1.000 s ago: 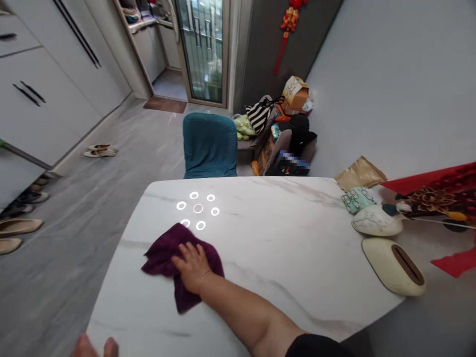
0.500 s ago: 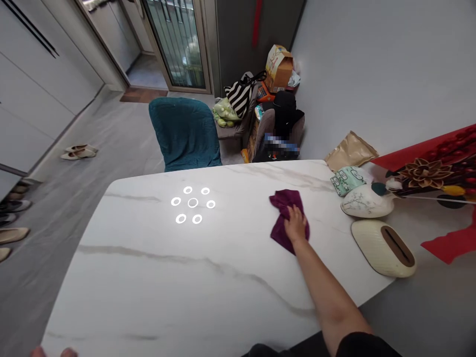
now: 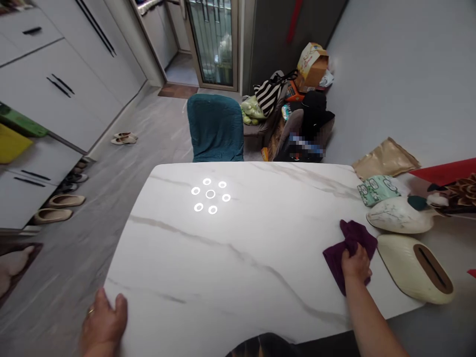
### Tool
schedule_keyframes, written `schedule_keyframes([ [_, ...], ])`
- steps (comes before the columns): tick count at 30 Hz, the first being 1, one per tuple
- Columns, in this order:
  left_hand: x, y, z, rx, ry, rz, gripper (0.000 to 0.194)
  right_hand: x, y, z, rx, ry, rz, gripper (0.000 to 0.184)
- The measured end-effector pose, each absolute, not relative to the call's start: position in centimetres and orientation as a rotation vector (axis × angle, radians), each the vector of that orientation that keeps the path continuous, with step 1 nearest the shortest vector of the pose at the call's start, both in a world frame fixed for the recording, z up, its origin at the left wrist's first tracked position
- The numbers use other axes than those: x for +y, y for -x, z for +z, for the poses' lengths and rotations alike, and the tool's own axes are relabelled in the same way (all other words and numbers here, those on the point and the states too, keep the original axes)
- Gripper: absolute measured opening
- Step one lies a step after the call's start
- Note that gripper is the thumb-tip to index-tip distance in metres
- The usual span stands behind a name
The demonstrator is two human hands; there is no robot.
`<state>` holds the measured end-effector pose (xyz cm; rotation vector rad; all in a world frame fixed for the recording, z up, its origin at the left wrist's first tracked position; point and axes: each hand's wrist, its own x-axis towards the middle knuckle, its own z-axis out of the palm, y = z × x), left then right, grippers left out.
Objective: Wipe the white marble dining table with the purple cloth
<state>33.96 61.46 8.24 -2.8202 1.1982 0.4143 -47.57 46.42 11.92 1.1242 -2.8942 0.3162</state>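
Note:
A crumpled purple cloth lies on the white marble table near its right edge. My right hand presses down on the cloth with fingers curled over it, just left of a cream tissue box. My left hand rests on the table's near left corner, with its fingers curled over the edge and a ring on one finger.
A white marbled vase and a green patterned pouch lie at the table's right side, beside red paper and dried flowers. A teal chair stands behind the table. Bags and boxes pile against the far wall. Shoes line the left floor.
My right hand has drawn the purple cloth from the far right part of the table back toward me, along the right edge beside the tissue box. My left hand now shows at the near corner.

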Motion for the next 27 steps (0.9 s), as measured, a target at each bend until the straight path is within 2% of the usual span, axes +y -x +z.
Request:
schedule_keyframes([
  [4,61.2,-33.1,9.4,1.145,2.904,0.496,0.089,49.2,40.7,11.4,-2.835,-1.236,0.272,0.072],
  [11,61.8,-33.0,9.5,1.202,2.971,0.481,0.086,52.5,21.9,10.0,-2.339,-2.199,0.127,0.062],
  [19,63.2,-33.6,8.4,1.336,3.2,0.565,0.087,52.8,-2.0,11.6,-1.735,-3.192,-0.196,0.079],
  [27,64.9,-35.1,6.1,1.383,3.549,0.679,0.086,52.4,-19.0,12.7,-1.2,-3.61,-0.197,0.076],
])
